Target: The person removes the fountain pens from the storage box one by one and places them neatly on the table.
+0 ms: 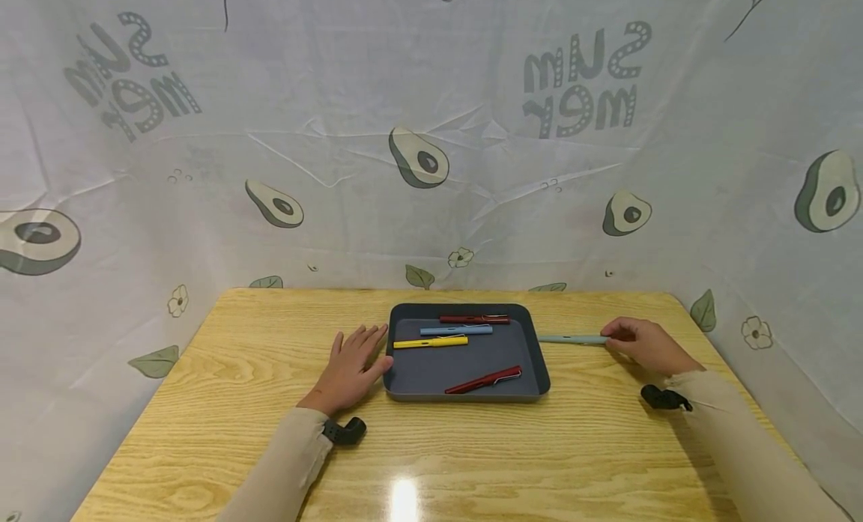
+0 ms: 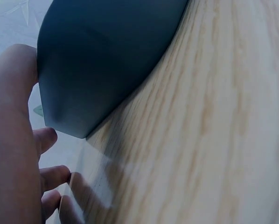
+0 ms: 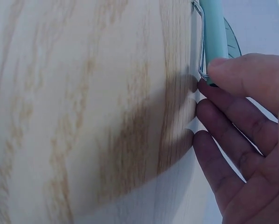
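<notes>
My right hand (image 1: pixel 646 344) pinches the end of a pale green pen (image 1: pixel 573 339) between thumb and fingers. In the right wrist view the pen (image 3: pixel 216 32) shows its wire clip, with the thumb on its end. The pen's far end reaches the right wall of a dark grey tray (image 1: pixel 499 357). At that tray's left wall rests my left hand (image 1: pixel 350 368), fingers spread and thumb on the rim. Inside the tray lie a yellow pen (image 1: pixel 431 342), a blue pen (image 1: pixel 456 330), a dark red pen (image 1: pixel 474 320) and a red pen (image 1: pixel 483 380) set at a slant near the front.
A wooden table (image 1: pixel 270 462) carries everything, with its back edge against a white curtain (image 1: pixel 337 230) printed with avocados. Each wrist wears a black strap with a small camera (image 1: pixel 664 398). Light glares off the table's front.
</notes>
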`<state>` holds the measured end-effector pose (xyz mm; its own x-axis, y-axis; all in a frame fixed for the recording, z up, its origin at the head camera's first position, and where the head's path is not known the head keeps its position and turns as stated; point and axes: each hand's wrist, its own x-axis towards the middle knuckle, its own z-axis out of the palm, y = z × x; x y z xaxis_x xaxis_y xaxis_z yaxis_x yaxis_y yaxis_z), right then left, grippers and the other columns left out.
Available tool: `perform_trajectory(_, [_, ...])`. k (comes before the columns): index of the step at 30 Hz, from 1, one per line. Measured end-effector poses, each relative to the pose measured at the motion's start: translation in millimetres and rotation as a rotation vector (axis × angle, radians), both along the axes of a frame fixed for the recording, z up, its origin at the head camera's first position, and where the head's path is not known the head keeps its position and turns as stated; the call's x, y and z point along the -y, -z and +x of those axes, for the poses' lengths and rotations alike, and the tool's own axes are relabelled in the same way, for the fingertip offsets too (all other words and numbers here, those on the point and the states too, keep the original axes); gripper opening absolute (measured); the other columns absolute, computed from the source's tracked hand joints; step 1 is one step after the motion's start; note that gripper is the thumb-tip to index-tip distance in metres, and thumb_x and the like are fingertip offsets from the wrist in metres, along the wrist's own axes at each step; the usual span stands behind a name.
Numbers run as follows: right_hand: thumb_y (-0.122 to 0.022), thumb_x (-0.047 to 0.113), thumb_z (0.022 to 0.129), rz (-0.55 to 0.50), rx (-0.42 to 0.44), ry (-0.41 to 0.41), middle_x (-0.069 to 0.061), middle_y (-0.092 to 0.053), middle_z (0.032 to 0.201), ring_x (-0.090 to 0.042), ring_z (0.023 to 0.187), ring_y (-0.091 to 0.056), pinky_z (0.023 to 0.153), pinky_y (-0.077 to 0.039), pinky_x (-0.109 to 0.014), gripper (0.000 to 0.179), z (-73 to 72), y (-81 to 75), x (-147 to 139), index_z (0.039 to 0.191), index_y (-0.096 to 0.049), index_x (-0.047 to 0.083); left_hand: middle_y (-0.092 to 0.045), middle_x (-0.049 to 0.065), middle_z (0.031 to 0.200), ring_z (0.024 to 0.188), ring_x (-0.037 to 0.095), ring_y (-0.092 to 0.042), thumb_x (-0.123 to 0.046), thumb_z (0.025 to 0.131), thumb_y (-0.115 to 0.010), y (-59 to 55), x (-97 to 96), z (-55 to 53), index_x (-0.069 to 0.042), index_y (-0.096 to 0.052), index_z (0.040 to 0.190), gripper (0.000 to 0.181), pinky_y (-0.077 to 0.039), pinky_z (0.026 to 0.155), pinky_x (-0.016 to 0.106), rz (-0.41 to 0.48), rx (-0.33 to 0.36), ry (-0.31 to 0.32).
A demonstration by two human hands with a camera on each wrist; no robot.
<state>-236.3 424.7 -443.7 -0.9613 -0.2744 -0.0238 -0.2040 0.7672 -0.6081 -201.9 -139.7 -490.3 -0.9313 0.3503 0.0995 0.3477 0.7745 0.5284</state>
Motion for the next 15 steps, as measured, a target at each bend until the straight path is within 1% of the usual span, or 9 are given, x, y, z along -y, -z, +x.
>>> perform_trajectory(3, [-0.069,0.011,0.101,0.000,-0.008,-0.002,-0.011,-0.072,0.109,-0.023,0.102,-0.068,0.080,-0.057,-0.030,0.016,0.7,1.0,0.3,0.115,-0.070,0.003,-0.033,0.011,0.167,0.158,0.035,-0.019,-0.057,0.106,-0.047,0.8,-0.2,0.3,-0.022,-0.028,0.166,0.072,0.004,0.124,0.064,-0.005,0.000,0.002])
perform_trajectory(6, [-0.068,0.012,0.102,0.003,-0.015,-0.005,-0.017,-0.070,0.117,-0.037,0.110,-0.067,0.086,-0.059,-0.042,0.022,3.7,-0.8,0.1,0.121,-0.068,0.001,-0.034,0.011,0.167,0.158,0.036,-0.019,-0.057,0.106,-0.047,0.9,-0.3,0.7,-0.021,-0.029,0.166,0.072,0.004,0.124,0.065,-0.001,-0.001,0.006])
perform_trajectory(9, [-0.065,0.013,0.104,-0.006,-0.034,-0.004,-0.024,-0.064,0.129,-0.047,0.119,-0.061,0.094,-0.056,-0.054,0.030,7.1,-6.2,1.4,0.130,-0.063,-0.002,-0.034,0.012,0.167,0.158,0.036,-0.019,-0.057,0.106,-0.047,0.5,-0.3,1.1,-0.021,-0.029,0.166,0.072,0.003,0.124,0.065,0.002,-0.005,0.008])
perform_trajectory(12, [-0.064,0.012,0.104,-0.027,-0.080,-0.022,-0.029,-0.057,0.139,-0.050,0.124,-0.056,0.099,-0.049,-0.062,0.041,8.4,-12.7,6.7,0.141,-0.055,-0.004,-0.034,0.012,0.166,0.157,0.036,-0.020,-0.057,0.106,-0.047,0.0,0.3,1.4,-0.021,-0.030,0.165,0.072,0.003,0.124,0.066,0.002,-0.014,0.008])
perform_trajectory(15, [-0.065,0.009,0.103,-0.043,-0.138,-0.051,-0.031,-0.053,0.141,-0.050,0.126,-0.054,0.102,-0.045,-0.065,0.051,8.3,-17.0,14.8,0.149,-0.046,-0.006,-0.035,0.012,0.166,0.157,0.036,-0.020,-0.057,0.106,-0.047,-0.1,1.1,1.4,-0.023,-0.031,0.165,0.070,0.002,0.124,0.065,0.002,-0.020,0.009])
